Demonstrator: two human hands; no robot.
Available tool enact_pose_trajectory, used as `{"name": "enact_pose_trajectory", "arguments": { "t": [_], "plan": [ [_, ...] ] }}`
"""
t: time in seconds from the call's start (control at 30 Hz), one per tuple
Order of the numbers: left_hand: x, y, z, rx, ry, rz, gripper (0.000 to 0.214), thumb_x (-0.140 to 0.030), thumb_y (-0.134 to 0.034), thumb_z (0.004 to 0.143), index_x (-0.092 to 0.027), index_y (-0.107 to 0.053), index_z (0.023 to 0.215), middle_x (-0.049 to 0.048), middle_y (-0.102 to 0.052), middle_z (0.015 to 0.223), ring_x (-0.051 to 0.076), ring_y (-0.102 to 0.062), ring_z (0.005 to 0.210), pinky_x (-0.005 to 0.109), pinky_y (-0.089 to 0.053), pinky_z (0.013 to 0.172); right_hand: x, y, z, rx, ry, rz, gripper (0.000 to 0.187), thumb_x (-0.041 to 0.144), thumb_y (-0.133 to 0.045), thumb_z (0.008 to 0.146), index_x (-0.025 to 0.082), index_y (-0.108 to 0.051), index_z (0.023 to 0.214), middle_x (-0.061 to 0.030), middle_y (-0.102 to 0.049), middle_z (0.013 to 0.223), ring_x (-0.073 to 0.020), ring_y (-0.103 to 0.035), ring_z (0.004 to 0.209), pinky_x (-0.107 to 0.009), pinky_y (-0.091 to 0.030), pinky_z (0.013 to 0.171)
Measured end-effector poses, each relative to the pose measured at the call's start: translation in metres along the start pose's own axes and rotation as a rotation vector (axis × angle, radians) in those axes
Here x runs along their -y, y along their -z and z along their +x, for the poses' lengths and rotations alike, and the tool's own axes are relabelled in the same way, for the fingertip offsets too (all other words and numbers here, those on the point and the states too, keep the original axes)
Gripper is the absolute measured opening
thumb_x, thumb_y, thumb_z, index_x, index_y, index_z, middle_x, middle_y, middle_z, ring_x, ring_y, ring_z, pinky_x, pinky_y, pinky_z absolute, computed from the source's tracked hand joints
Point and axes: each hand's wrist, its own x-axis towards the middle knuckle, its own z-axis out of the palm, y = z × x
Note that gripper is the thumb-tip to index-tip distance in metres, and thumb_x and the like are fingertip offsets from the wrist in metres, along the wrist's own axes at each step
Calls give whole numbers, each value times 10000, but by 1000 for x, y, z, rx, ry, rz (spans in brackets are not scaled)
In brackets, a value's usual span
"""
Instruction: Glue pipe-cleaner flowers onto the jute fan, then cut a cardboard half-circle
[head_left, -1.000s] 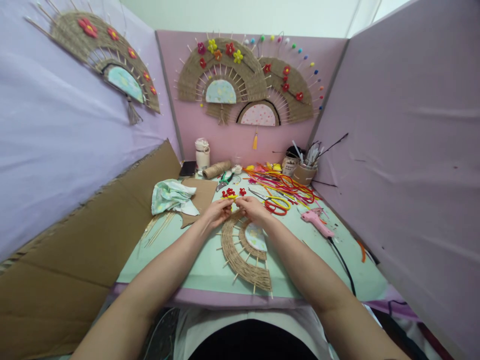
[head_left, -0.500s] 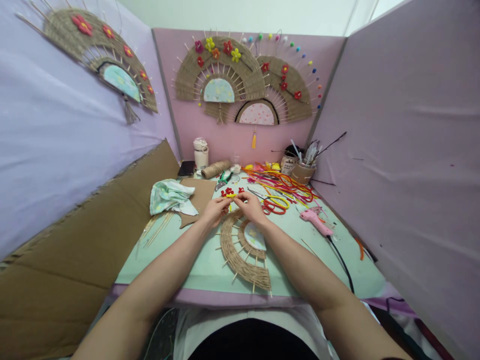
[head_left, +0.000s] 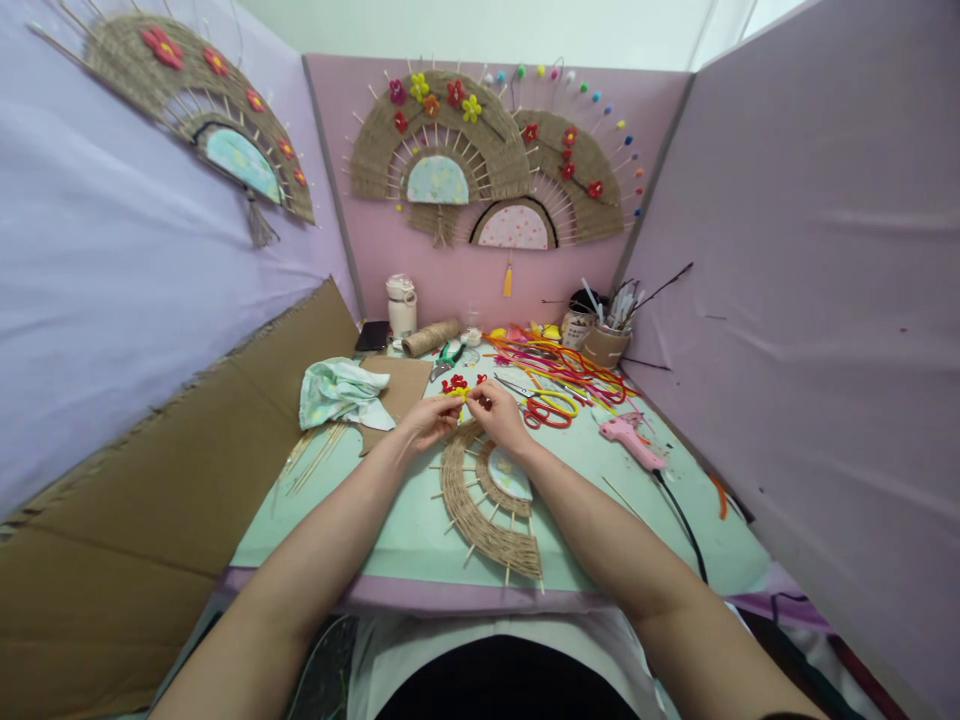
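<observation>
Head camera: both of the person's hands are meeting above the pale green table point(head_left: 360, 535), just beyond the woven fan point(head_left: 474, 517), and are working on a small yellow piece point(head_left: 457, 393). The left hand point(head_left: 429, 421) is pinching it from the left, thumb and fingertips pressed together on it; the right hand point(head_left: 501, 413) is clamping with its fingertips at the right end, the other fingers curling loosely. The yellow piece is sitting between the two sets of fingertips, near some small red flowers point(head_left: 455, 383); its finer shape is being hidden by the fingers and by its small size. Judging by its looks and by the bundle of coloured stems point(head_left: 574, 365) lying farther back, it is probably being very light, soft outside and bendable, gripping well rather than slipping, but crushing easily under a hard squeeze. A light pinch at its ends or at a fold is therefore seeming best, leaving the fuzzy middle unpressed. The fan is lying flat between the forearms, likely light and fairly stiff; its broad woven band is offering a safer hold than the thin sticks poking out, which are looking easy to snap.
</observation>
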Motion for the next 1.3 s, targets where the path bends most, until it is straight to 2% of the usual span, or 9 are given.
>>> {"name": "enact_pose_trajectory", "arguments": {
  "t": [0.17,0.33,0.63,0.77,0.97,1.1,1.3],
  "plan": [
    [0,-1,0,-50,-25,25,132,-104,-764,661,-86,-633,665,-15,-510,594,22,-441,497,117,-320,420,1,2,0,35,34,-57,114,250,-544,817,215,-624,744,-26,-565,763,-167,-523,740,-288,-413,682],
    [3,-1,0,-130,-118,98,235,-196,-841,575,-94,-664,691,-19,-540,583,31,-457,490,157,-343,467,3,1,-1,59,13,-44,109,293,-585,812,212,-649,774,-37,-590,789,-174,-530,751,-300,-417,697],
    [6,-4,-1,-82,-158,75,345,-273,-893,489,-81,-694,696,-11,-540,587,34,-433,520,168,-326,470,8,2,1,-40,-106,82,155,340,-603,768,194,-633,725,-24,-614,763,-157,-549,725,-281,-421,672],
    [8,-7,-1,-115,-173,65,362,-277,-895,486,-86,-699,722,-4,-566,599,41,-464,529,165,-353,477,7,-3,1,-91,-241,172,188,375,-611,734,188,-637,733,-4,-611,724,-145,-537,692,-278,-416,688],
    [10,-8,1,-110,-204,-52,247,-140,-841,559,-88,-711,762,19,-630,668,43,-510,564,153,-396,510,12,-9,0,-38,-496,452,231,409,-650,657,184,-619,703,35,-531,588,-97,-422,532,-239,-330,528],
    [10,-7,3,-73,-197,-106,190,-86,-805,588,-77,-696,743,19,-623,660,32,-487,545,147,-370,487,14,-9,1,16,-578,556,232,390,-672,611,177,-607,672,39,-517,595,-79,-397,530,-217,-296,496],
    [11,-6,4,-41,-203,-99,175,-99,-804,593,-79,-678,713,5,-596,632,31,-489,548,140,-366,493,18,-4,3,114,-663,745,226,332,-720,561,173,-564,596,59,-454,551,-75,-397,556,-214,-294,505]
  ]
}}
